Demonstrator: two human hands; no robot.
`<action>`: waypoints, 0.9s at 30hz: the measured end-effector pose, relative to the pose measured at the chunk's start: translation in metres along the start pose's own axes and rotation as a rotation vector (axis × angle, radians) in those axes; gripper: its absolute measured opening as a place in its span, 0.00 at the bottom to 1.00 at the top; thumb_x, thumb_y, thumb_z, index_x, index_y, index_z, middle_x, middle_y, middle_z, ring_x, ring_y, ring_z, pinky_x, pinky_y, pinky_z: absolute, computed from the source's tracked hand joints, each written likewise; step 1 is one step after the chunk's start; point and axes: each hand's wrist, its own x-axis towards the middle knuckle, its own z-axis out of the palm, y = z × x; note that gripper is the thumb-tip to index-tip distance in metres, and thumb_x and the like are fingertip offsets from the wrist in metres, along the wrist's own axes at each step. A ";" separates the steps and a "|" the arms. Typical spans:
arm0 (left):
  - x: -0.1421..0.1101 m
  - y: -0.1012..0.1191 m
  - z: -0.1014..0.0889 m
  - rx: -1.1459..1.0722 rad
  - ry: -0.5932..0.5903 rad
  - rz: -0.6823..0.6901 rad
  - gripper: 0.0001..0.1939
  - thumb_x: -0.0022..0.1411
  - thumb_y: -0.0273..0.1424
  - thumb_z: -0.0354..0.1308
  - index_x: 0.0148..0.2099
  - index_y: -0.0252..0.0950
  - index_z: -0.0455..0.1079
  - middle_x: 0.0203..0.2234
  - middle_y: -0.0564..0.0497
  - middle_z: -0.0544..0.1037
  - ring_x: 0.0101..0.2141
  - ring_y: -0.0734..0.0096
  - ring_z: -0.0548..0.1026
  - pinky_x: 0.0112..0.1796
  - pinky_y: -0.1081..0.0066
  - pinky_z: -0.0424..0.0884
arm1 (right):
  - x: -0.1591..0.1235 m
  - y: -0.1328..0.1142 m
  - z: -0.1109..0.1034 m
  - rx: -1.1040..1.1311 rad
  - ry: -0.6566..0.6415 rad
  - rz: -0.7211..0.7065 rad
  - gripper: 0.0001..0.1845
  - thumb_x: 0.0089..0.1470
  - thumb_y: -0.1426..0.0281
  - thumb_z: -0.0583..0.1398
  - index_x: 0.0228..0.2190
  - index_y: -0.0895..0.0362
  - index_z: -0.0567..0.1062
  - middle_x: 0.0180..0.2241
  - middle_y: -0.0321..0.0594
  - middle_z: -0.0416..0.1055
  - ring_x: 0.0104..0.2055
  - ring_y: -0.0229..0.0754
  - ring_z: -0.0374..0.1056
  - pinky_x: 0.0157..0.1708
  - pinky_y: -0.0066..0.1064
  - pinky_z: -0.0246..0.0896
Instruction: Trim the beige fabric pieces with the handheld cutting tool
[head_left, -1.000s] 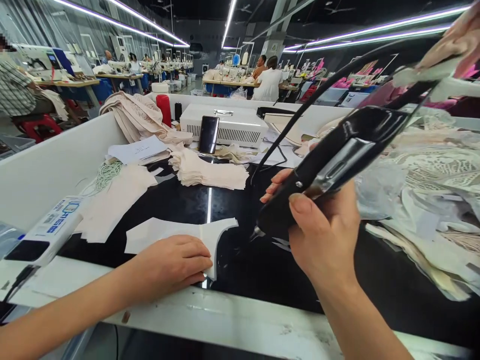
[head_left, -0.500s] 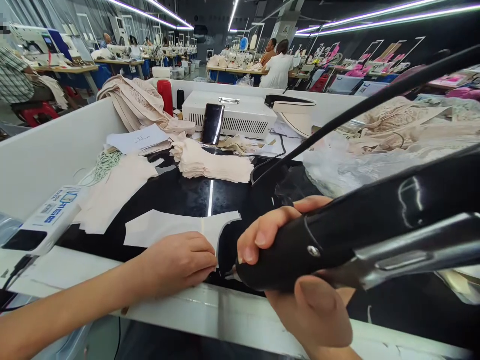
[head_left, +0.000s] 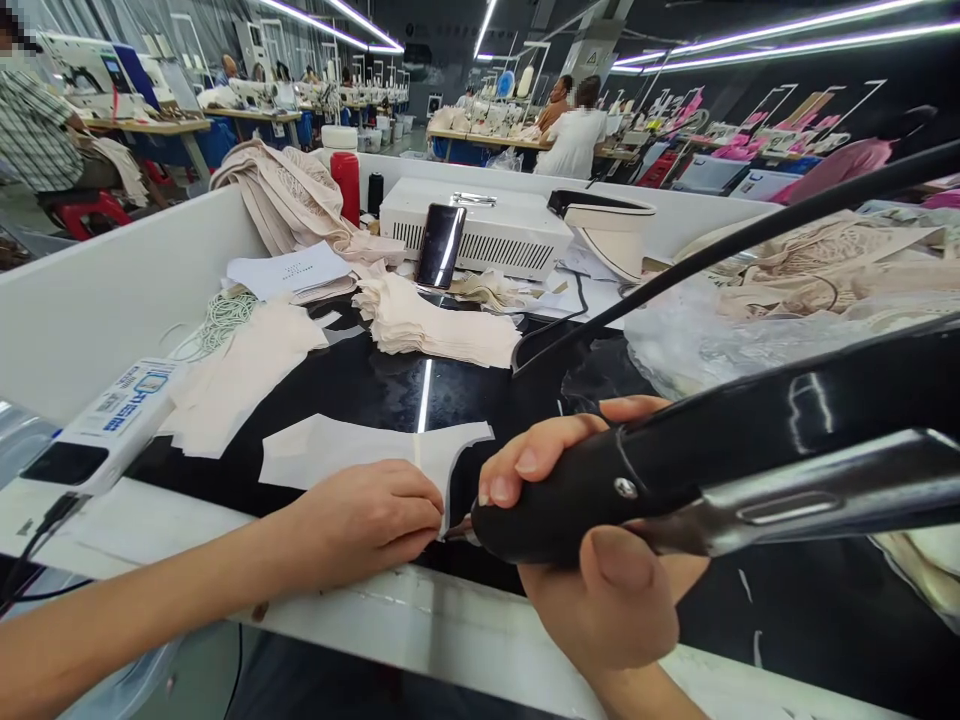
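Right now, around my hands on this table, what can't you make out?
All in the head view:
- Black tool: rear end cut off by the right edge.
- White piece: partly covered by your left hand.
- Right hand: partly hidden by the black tool.
- Tool tip: too small to tell whether it touches the white piece.
- Printed sheet: lettering too small to read.

The long black rounded tool (head_left: 750, 430) was glossy, probably plastic; its slim silvery metal lever (head_left: 862, 485) was smooth.

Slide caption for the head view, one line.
Left hand on a white piece, right hand gripping a black handheld tool, its tip near the piece's edge.
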 end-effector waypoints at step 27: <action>0.010 -0.009 -0.005 0.063 -0.101 0.068 0.11 0.76 0.21 0.52 0.51 0.36 0.74 0.42 0.47 0.81 0.43 0.65 0.77 0.48 0.68 0.71 | -0.001 0.002 0.000 0.037 0.000 -0.017 0.21 0.53 0.62 0.71 0.47 0.47 0.72 0.30 0.32 0.74 0.23 0.41 0.67 0.24 0.36 0.67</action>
